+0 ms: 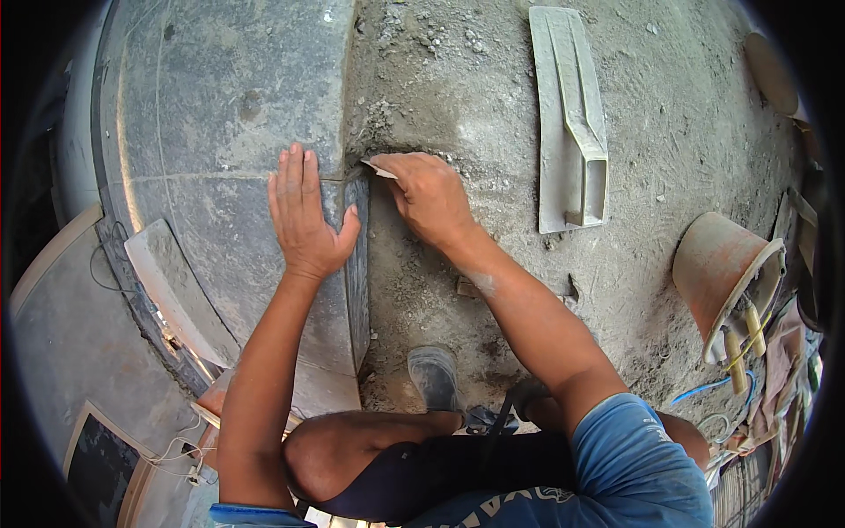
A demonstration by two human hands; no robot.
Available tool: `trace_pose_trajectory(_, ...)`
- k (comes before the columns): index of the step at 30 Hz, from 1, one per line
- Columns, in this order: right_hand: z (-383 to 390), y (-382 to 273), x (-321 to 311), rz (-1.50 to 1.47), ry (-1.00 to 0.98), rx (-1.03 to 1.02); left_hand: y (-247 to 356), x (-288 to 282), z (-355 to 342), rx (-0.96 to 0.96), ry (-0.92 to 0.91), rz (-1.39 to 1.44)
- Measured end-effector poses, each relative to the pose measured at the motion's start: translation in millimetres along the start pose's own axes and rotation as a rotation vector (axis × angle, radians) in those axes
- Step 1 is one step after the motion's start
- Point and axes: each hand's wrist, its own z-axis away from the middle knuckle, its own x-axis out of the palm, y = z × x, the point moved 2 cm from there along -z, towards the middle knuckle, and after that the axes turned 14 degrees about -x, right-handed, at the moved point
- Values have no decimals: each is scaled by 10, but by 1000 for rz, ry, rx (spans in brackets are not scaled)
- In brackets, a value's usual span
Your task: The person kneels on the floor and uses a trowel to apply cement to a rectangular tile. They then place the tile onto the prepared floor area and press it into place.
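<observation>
My left hand [305,216] lies flat on the dusty grey tiles [242,114], fingers stretched forward and thumb out toward the tile edge. Across that edge, my right hand [429,195] is closed on a small thin, pale, flat piece [380,169]. The piece points left at the joint between two tiles; whether it touches the edge I cannot tell. Its exact kind is unclear, as my fingers hide most of it. Below the joint, a dark narrow side face [357,264] runs along the tile border. Rough, crumbly cement ground [475,114] lies under my right hand.
A long metal float [570,132] with a box handle rests on the ground to the right. Farther right, a dirty bucket [715,264] lies tipped near cloths and a blue cord [704,387]. At left sits a cement-coated tray-like piece [180,290]. My boot [433,378] stands below.
</observation>
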Motion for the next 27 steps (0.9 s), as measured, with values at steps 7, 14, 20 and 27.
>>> trace_pose_trajectory(7,-10,-155,-126,51,62,76,1,-45,-11,-2,-24,9)
trace_pose_trajectory(14,-265,-184,23,62,-135,-22,-22,-58,-4,-18,-21,8)
trace_pose_trajectory(20,-247,-195,-82,238,-207,14,-22,-38,-5,-37,-21,33)
trace_pose_trajectory(27,-256,-242,-181,97,-143,-16,-29,-67,7,-40,-24,49)
